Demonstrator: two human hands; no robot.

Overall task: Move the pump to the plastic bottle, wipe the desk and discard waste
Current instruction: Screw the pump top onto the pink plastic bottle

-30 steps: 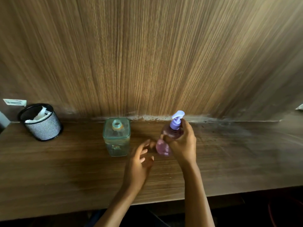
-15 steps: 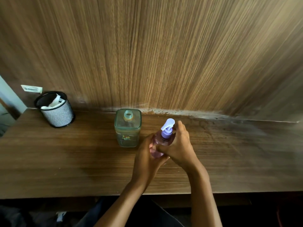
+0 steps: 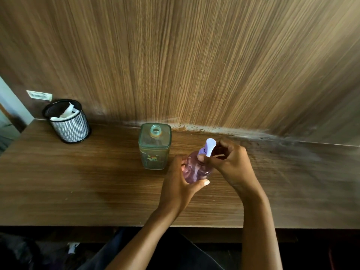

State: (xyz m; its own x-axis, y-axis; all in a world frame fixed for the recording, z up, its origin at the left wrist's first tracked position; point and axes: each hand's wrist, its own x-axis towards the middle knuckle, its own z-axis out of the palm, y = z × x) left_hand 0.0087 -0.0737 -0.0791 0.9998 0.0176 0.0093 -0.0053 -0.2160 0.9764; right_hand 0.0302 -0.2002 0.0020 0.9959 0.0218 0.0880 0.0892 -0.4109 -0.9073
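Left hand grips the pink bottle over the worktop, right hand pinches its lilac pump; the open green plastic bottle stands just left

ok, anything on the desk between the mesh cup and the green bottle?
Nothing: in the head view, only bare desk lies between the mesh cup and the green bottle.
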